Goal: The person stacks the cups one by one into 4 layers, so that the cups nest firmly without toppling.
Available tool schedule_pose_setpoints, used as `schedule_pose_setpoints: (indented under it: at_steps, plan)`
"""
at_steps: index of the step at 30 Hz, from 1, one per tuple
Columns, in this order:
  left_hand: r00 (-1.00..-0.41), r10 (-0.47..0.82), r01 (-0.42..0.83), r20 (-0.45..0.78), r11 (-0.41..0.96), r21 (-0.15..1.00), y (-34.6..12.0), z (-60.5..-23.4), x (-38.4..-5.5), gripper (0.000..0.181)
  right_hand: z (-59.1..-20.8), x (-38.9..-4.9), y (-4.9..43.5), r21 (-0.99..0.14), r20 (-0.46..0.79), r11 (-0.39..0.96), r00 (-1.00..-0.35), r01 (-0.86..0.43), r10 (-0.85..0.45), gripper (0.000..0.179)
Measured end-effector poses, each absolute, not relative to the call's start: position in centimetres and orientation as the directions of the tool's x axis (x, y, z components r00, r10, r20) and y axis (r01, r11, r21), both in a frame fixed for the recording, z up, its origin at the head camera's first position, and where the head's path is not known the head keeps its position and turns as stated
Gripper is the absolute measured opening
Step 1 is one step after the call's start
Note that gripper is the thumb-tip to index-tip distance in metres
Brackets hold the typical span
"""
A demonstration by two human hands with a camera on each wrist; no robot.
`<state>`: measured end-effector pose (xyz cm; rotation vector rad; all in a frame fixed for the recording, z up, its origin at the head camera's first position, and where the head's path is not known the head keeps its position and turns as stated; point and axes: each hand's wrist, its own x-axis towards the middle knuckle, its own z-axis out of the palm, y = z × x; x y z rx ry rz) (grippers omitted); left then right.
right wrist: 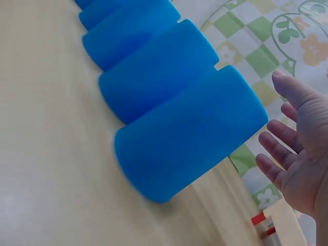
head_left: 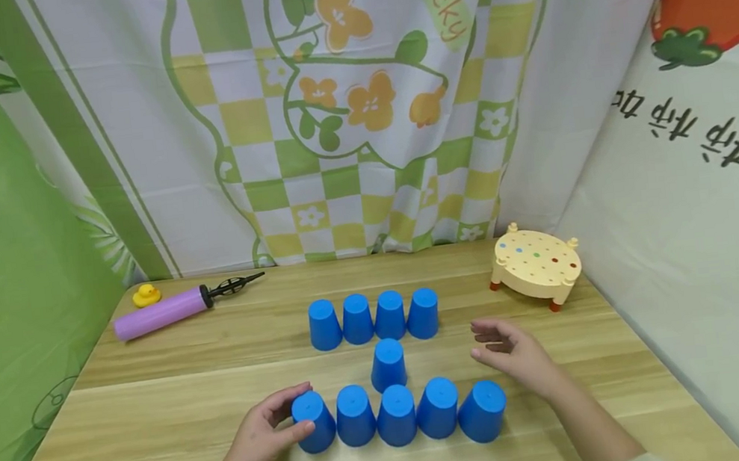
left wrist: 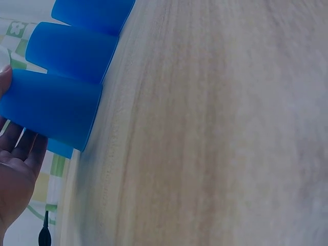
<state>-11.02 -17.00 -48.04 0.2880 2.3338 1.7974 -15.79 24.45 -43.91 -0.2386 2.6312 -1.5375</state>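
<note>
Several blue cups stand upside down in a front row, with the leftmost cup [head_left: 315,430] between the thumb and fingers of my left hand [head_left: 256,439]. The left wrist view shows that hand [left wrist: 18,174] at the side of the same cup [left wrist: 51,108], thumb on one side and fingers on the other. My right hand [head_left: 522,365] is raised to the right of the row, holding nothing. Its fingers are apart and loosely bent, near the right end cup [head_left: 484,415]. Behind the row's middle stands a single cup [head_left: 389,365]; farther back is another row of cups [head_left: 357,320].
On the table's far left lie a purple hand pump [head_left: 162,314] with a black nozzle and a yellow rubber duck [head_left: 146,295]. A cream toy stand [head_left: 538,261] with red feet is at the back right. Printed curtains [head_left: 367,208] close off the wooden table's back edge.
</note>
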Motion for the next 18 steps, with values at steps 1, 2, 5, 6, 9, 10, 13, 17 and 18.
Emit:
schedule_pose_setpoints:
  at_steps: [1, 2, 5, 6, 9, 10, 13, 17, 18]
  plan:
    - [-0.965, 0.262, 0.046, -0.022, 0.250, 0.967, -17.0, -48.0, -11.0, 0.054, -44.0, -15.2, 24.6, -0.872, 0.000, 0.482, -0.985, -0.084, -0.171, 0.049]
    - [-0.965, 0.263, 0.051, -0.017, 0.251, 0.967, -17.0, -48.0, -11.0, 0.054, -44.2, -14.7, 24.8, -0.873, 0.001, 0.481, -0.986, -0.082, -0.168, 0.048]
    - [-0.964, 0.267, 0.069, 0.001, 0.247, 0.967, -17.0, -48.1, -10.9, 0.054, -44.6, -13.3, 25.1, -0.878, -0.014, 0.474, -0.986, -0.069, -0.169, 0.047]
    - [-0.962, 0.273, 0.080, 0.010, 0.247, 0.966, -17.0, -48.1, -10.9, 0.054, -44.7, -12.9, 25.2, -0.879, -0.015, 0.472, -0.984, -0.071, -0.176, 0.047]
    - [-0.963, 0.270, 0.073, 0.005, 0.243, 0.967, -17.0, -48.1, -11.0, 0.054, -45.0, -11.8, 25.5, -0.883, -0.022, 0.463, -0.978, -0.078, -0.206, 0.049]
    - [-0.963, 0.268, 0.068, 0.001, 0.244, 0.967, -17.0, -48.1, -11.0, 0.054, -45.1, -11.5, 25.5, -0.883, -0.026, 0.463, -0.976, -0.078, -0.215, 0.050]
    - [-0.966, 0.257, 0.056, -0.010, 0.250, 0.967, -17.0, -48.1, -11.0, 0.054, -45.5, -10.9, 25.6, -0.883, -0.042, 0.464, -0.969, -0.078, -0.242, 0.054]
    - [-0.969, 0.247, 0.041, -0.025, 0.257, 0.966, -16.9, -48.1, -11.0, 0.056, -45.9, -10.5, 25.7, -0.883, -0.071, 0.466, -0.966, -0.056, -0.250, 0.058]
    - [-0.968, 0.248, 0.037, -0.029, 0.257, 0.966, -16.9, -48.1, -11.0, 0.056, -45.9, -10.5, 25.7, -0.882, -0.080, 0.468, -0.966, -0.047, -0.248, 0.059]
